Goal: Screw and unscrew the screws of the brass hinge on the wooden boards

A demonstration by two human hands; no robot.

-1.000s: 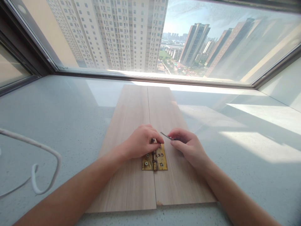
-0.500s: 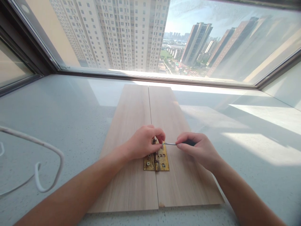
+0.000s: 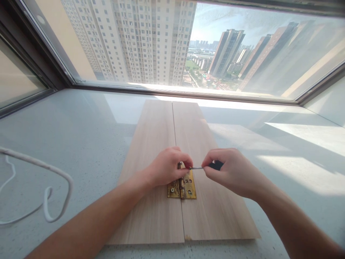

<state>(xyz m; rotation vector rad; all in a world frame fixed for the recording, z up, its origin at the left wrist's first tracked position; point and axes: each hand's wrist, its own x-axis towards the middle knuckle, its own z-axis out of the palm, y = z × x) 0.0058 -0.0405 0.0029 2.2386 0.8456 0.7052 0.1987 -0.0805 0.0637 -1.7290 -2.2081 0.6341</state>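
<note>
Two pale wooden boards (image 3: 156, 126) lie side by side with a narrow seam between them. A worn brass hinge (image 3: 192, 189) straddles the seam, and a cross-head screw (image 3: 173, 190) sits in its left leaf. My left hand (image 3: 169, 166) is over the hinge's upper end, thumb and forefinger closed around a small screw (image 3: 190, 168) at the right leaf's upper hole. Held in my right hand (image 3: 229, 169) is a screwdriver (image 3: 198, 168) with a thin metal shaft and dark handle. Its tip meets the screw between my left fingertips, which partly hide it.
The boards rest on a speckled white sill (image 3: 88, 144). A white cable (image 3: 60, 172) loops at the left. Beyond the boards runs a dark window frame (image 3: 188, 95), with tall buildings outside. Sunlit patches fall on the right side.
My right hand has raised and turned a little, tilting the screwdriver at the screw. The left fingers stay at the hinge. The whole view has shifted slightly.
</note>
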